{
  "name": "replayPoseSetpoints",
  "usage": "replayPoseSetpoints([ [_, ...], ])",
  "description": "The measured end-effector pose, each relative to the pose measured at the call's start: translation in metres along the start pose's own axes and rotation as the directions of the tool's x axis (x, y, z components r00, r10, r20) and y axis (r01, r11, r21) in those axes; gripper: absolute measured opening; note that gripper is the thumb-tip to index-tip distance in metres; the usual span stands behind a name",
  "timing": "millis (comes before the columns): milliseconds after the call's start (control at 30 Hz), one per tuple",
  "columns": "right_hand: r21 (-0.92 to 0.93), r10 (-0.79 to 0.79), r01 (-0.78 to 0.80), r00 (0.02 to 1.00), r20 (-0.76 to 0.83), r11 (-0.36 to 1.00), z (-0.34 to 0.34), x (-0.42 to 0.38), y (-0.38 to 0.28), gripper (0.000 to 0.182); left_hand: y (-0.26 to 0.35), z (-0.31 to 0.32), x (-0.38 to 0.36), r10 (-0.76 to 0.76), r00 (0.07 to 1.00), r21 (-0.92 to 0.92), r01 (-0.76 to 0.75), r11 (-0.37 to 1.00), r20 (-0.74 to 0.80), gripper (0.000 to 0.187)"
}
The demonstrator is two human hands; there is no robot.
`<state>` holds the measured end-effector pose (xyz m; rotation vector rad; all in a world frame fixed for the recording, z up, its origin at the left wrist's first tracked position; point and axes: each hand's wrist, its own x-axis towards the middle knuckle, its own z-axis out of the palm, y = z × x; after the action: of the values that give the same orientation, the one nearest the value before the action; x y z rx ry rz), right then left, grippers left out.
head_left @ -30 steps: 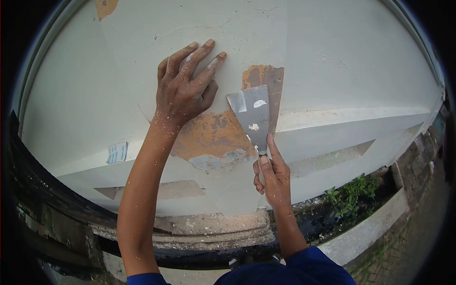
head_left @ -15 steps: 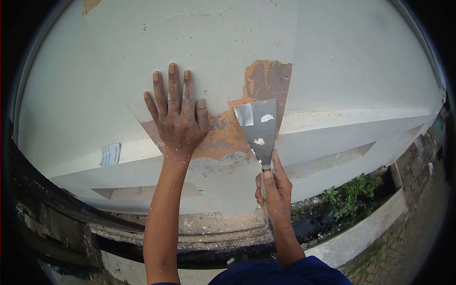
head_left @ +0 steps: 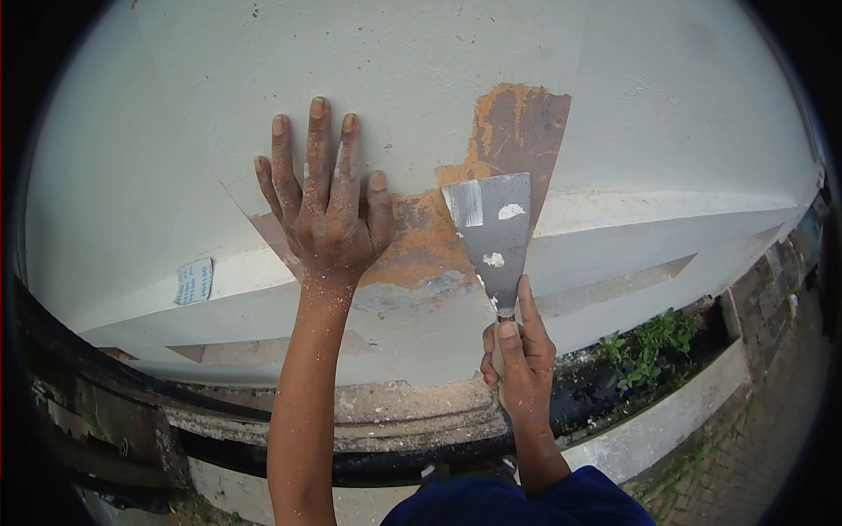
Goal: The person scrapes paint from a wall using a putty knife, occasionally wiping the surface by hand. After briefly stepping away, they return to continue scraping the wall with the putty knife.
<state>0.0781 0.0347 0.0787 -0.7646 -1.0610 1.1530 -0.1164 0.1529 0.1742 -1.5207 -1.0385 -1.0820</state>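
My left hand [head_left: 324, 215] lies flat and open on the painted wall [head_left: 175, 131] while my right hand [head_left: 517, 351] grips the scraper [head_left: 495, 237], blade against the bare rusty patch [head_left: 513, 127]; mid-scrape, I'd next need a firm upward push under the paint edge.

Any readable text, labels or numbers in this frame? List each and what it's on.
Sticker on the painted wall, left of the left hand: blue print, too small and blurred to read.
Scraper in the right hand: no marking to be seen.
No other text in view.
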Motion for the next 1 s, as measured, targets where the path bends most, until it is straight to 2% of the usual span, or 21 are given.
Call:
replayPoseSetpoints([
  [233, 0.018, -0.07, 0.07, 0.998, -0.003, 0.997, 0.019, 0.006, -0.011, 0.053, 0.0, -0.001, 0.0, 0.027, 0.999, -0.029, -0.028, 0.999, -0.03, 0.045],
  [333, 0.021, 0.018, -0.017, 1.0, -0.014, 1.0, 0.01, -0.005, 0.004, 0.054, -0.001, -0.001, 0.002, 0.026, 0.999, -0.031, -0.027, 0.999, -0.04, 0.045],
  [433, 0.027, -0.003, 0.003, 1.0, 0.014, 1.0, 0.014, 0.004, -0.006, 0.055, 0.001, -0.001, -0.002, 0.023, 0.999, -0.039, -0.025, 0.999, -0.031, 0.045],
  [600, 0.014, 0.009, -0.009, 1.0, -0.015, 1.0, 0.009, -0.011, 0.012, 0.055, 0.0, -0.003, 0.0, 0.018, 0.999, -0.034, -0.019, 0.999, -0.026, 0.043],
  [733, 0.066, -0.005, 0.004, 1.0, 0.017, 0.998, 0.023, 0.004, -0.007, 0.055, 0.0, 0.0, -0.003, -0.029, 1.0, -0.069, 0.029, 0.997, -0.009, 0.042],
  [900, 0.02, 0.01, -0.01, 1.0, 0.002, 1.0, 0.016, -0.006, 0.013, 0.055, 0.0, -0.003, -0.002, -0.04, 0.999, -0.054, 0.04, 0.998, 0.006, 0.042],
  [1000, 0.028, 0.004, -0.005, 1.0, 0.009, 1.0, 0.024, 0.003, -0.001, 0.055, 0.0, -0.004, 0.0, 0.015, 1.0, -0.063, -0.016, 0.998, -0.026, 0.042],
])
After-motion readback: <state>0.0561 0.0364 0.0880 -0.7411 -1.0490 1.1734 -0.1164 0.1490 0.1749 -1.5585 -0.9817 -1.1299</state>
